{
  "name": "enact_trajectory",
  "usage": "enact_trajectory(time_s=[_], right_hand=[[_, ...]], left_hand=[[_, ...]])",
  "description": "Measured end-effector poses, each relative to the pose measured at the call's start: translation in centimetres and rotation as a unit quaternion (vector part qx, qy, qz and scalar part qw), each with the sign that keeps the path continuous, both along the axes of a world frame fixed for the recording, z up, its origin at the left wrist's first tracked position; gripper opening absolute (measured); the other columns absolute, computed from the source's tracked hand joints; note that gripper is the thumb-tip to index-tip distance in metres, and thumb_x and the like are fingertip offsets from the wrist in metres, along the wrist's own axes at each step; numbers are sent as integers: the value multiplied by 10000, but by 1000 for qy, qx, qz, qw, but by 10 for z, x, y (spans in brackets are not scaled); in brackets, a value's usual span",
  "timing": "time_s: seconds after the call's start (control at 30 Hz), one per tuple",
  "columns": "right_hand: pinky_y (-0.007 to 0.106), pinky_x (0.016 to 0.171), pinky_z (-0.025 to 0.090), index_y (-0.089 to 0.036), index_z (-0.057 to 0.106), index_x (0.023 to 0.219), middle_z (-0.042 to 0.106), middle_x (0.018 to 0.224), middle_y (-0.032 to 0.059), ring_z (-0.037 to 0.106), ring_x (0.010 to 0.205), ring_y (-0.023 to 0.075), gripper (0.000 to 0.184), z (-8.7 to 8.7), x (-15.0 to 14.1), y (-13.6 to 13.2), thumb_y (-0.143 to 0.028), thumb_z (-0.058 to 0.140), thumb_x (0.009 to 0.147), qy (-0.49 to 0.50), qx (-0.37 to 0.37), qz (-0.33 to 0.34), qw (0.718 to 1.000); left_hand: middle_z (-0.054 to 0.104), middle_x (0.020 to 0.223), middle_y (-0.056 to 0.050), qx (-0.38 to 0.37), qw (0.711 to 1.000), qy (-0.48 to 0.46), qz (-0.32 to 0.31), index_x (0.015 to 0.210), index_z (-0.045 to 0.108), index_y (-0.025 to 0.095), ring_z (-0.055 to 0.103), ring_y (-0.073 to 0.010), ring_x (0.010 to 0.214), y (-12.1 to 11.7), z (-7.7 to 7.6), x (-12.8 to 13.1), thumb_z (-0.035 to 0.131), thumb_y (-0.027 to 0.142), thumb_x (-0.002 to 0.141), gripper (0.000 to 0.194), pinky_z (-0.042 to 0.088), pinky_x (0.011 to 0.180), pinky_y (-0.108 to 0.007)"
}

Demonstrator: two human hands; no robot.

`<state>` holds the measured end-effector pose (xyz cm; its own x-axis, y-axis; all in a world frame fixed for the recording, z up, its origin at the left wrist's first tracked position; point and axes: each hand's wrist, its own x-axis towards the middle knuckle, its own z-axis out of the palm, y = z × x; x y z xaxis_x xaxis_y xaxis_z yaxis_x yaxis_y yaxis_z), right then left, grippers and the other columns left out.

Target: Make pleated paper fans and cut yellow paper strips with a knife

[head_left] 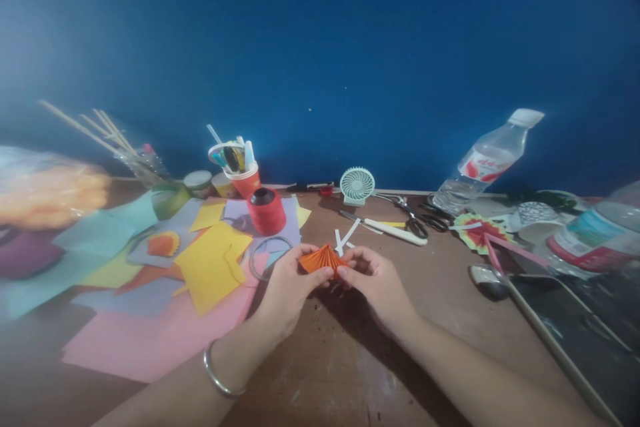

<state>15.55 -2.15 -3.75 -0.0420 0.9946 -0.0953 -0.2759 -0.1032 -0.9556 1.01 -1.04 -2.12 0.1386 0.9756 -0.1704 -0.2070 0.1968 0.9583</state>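
Note:
Between my two hands is a piece of orange pleated paper (325,259), spread like a small fan above the brown table (320,373). My left hand (291,280) pinches its left side with thumb and fingers. On its right side, my right hand (375,280) grips the folds the same way, the thumbs close together at the lower edge. White paper strips (345,238) lie just beyond the fan. Left of my left hand is a clear ring of tape (257,260), and behind it stands a red thread spool (267,211).
Coloured paper sheets (165,327) cover the left side. At the back stand a cup of tools (245,179) and a small fan (357,185). A utility knife (395,231) and scissors (416,227) lie ahead. Bottles (487,160) and a dark tablet-like slab (565,327) occupy the right.

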Motion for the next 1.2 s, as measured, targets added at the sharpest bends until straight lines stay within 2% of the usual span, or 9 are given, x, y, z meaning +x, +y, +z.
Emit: enact_trajectory(time_s=[0.17,0.4,0.57,0.67,1.07,1.2], right_hand=[[218,518,422,-191,551,795,586,679,-33,506,533,98,215,1,1,1,-274,692,655,-12,16,-34,999],[220,505,428,-199,549,852,588,682,-31,509,538,106,198,1,0,1,-275,646,697,1,10,-43,999],[265,634,469,-211,556,942,652,855,9,594,725,160,301,5,-1,-2,-212,671,664,-82,41,-17,996],[275,633,466,-207,580,926,662,821,8,601,713,169,262,6,-1,-2,-215,655,675,-121,42,-10,992],[205,534,419,-196,574,883,631,735,-17,535,603,108,219,1,0,1,-214,659,682,-45,22,-11,999],[215,525,440,-198,568,896,633,761,-4,534,585,109,201,1,2,0,-268,637,721,-41,30,-26,998]], left_hand=[[658,769,-14,5,1000,9,6,859,555,147,600,-113,637,3,0,-1,712,169,647,265,464,561,-202],[655,781,-12,17,999,26,5,841,568,146,597,-119,677,3,0,-1,691,171,665,217,473,563,-202],[644,732,11,29,998,57,2,856,563,161,592,-114,644,2,-1,-1,690,171,662,233,466,571,-212],[638,723,17,33,997,65,1,858,563,165,583,-108,620,1,-1,-2,684,163,662,230,456,568,-212],[621,792,1,5,1000,-1,-18,870,507,156,563,-94,671,0,0,0,674,178,689,247,426,566,-184],[617,785,-6,13,1000,18,-16,868,526,148,553,-92,672,1,-1,0,652,179,709,205,429,561,-177]])
